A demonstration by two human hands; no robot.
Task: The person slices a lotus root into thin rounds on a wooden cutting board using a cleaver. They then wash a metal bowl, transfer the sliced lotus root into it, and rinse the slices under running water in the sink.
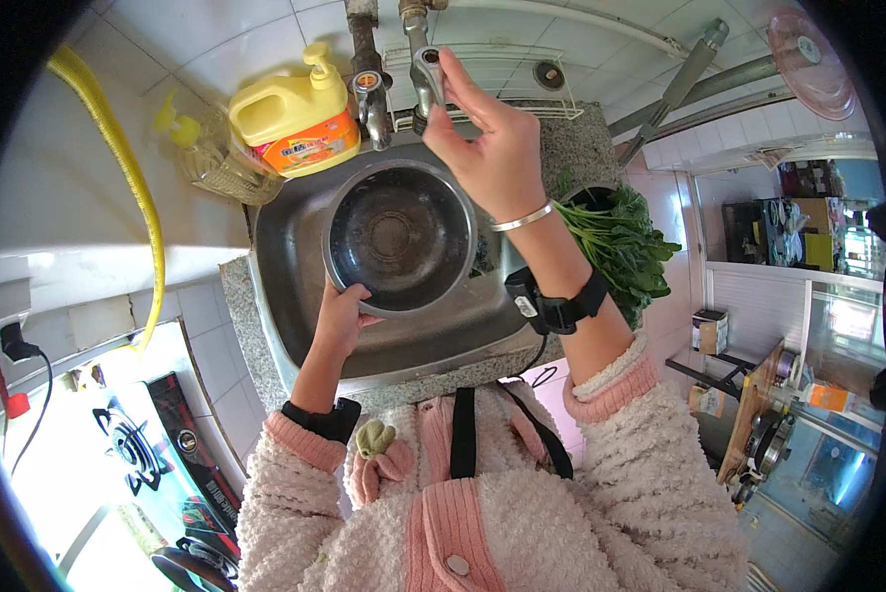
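My left hand [344, 314] grips the near-left rim of a round metal bowl [395, 233], thumb over the edge. The bowl is held over the left part of a stainless steel sink [406, 344]; whether it rests on the bottom I cannot tell. My right hand [495, 129] is raised at the faucet [427, 78], thumb and fingers around its metal handle. Left of it a second tap [371, 107] comes from the wall. Leafy green vegetables [620, 240] lie on the counter right of the sink, partly behind my right forearm.
A yellow detergent jug [295, 122] and a clear pump bottle [225, 166] stand at the sink's back left. A white wire rack [487, 55] hangs behind the faucet. A granite counter edge [247, 325] borders the sink. A gas stove [169, 451] is at lower left.
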